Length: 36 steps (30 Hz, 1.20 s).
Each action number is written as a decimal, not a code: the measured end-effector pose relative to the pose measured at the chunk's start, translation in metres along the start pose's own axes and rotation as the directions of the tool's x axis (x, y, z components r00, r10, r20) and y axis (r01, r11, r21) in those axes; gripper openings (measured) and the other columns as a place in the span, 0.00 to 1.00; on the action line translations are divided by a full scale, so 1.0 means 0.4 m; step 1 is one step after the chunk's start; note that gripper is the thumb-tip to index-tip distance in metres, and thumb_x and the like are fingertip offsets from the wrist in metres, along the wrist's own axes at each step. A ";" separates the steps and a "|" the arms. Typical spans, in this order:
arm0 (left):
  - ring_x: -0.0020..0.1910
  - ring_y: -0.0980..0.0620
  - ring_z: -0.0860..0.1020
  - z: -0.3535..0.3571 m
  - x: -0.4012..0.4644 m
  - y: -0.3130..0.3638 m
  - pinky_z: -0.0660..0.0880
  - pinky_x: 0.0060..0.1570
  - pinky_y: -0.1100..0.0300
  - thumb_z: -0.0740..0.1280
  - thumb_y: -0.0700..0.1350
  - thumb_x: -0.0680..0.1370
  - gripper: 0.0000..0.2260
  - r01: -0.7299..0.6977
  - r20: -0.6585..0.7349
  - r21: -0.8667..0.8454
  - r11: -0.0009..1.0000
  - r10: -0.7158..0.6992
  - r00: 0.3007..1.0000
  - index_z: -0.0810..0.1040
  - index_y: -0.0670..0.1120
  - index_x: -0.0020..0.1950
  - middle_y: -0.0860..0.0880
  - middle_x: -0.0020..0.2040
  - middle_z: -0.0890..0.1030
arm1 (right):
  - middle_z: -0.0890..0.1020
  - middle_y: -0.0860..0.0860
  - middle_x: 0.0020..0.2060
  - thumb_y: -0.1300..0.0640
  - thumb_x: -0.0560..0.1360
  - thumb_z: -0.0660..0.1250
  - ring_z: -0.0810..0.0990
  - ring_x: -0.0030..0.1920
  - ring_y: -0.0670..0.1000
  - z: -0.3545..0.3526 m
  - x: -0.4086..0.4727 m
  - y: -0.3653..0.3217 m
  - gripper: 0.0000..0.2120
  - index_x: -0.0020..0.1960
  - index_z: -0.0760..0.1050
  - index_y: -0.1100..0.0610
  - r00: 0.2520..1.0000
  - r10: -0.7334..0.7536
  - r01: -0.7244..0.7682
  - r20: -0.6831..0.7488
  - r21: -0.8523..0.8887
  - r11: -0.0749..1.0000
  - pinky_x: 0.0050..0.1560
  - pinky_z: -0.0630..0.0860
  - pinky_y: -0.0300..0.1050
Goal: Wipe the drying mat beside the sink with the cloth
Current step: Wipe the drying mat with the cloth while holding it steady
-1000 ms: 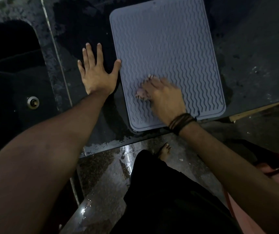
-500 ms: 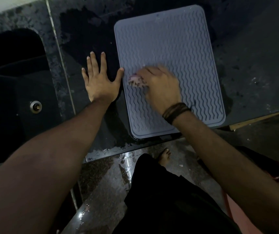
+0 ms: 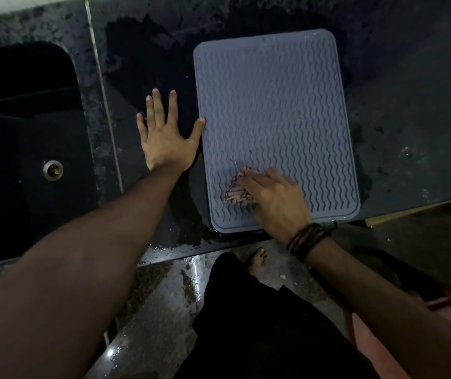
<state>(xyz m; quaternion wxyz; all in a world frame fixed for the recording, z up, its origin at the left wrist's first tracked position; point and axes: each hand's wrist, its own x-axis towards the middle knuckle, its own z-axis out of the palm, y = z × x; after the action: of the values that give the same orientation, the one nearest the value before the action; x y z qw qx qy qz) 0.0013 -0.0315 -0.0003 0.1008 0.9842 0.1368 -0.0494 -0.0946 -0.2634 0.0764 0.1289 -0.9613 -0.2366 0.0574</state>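
Head view: we look down on a dark counter [image 3: 399, 127], dimly lit, with wet patches around the mat.
Drying mat: we see the grey drying mat [image 3: 273, 110] lying flat on the counter, right of the sink [image 3: 24, 138], its long side running away from us and its near edge close to the counter's front edge. Its surface is ribbed with wavy lines.
Cloth: the cloth [image 3: 236, 191], a small striped pinkish wad, lies on the mat's near left corner area, partly covered by our right hand's fingers.
Right hand: our right hand [image 3: 276, 199] presses down on the cloth with fingers reaching over it; whether they curl around it or lie flat we cannot tell. Dark bands [image 3: 307, 239] circle the wrist.
Left hand: our left hand [image 3: 164, 135] lies flat and spread on the wet counter between sink and mat, holding nothing, the thumb tip touching the mat's left edge.
Sink: a dark basin at the left, with a round metal drain [image 3: 52, 170] in its floor.
Below: a bare foot [image 3: 257, 258] and dark clothing [image 3: 262, 324] over a glossy speckled floor [image 3: 150, 310].
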 end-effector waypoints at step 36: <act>0.82 0.50 0.42 0.003 0.001 -0.004 0.42 0.80 0.44 0.46 0.74 0.79 0.39 -0.014 -0.023 -0.041 0.999 0.013 1.000 0.48 0.54 0.84 0.48 0.84 0.45 | 0.79 0.52 0.61 0.64 0.67 0.68 0.75 0.58 0.58 0.040 0.392 0.083 0.26 0.63 0.74 0.52 0.979 0.131 -0.134 -0.156 -0.012 0.991 0.53 0.73 0.53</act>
<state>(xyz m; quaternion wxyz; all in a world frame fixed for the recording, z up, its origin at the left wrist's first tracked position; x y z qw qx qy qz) 0.0012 -0.0301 -0.0019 0.1198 0.9833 0.1324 -0.0349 0.0553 -0.2146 0.0442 0.1319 -0.9779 -0.1621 -0.0118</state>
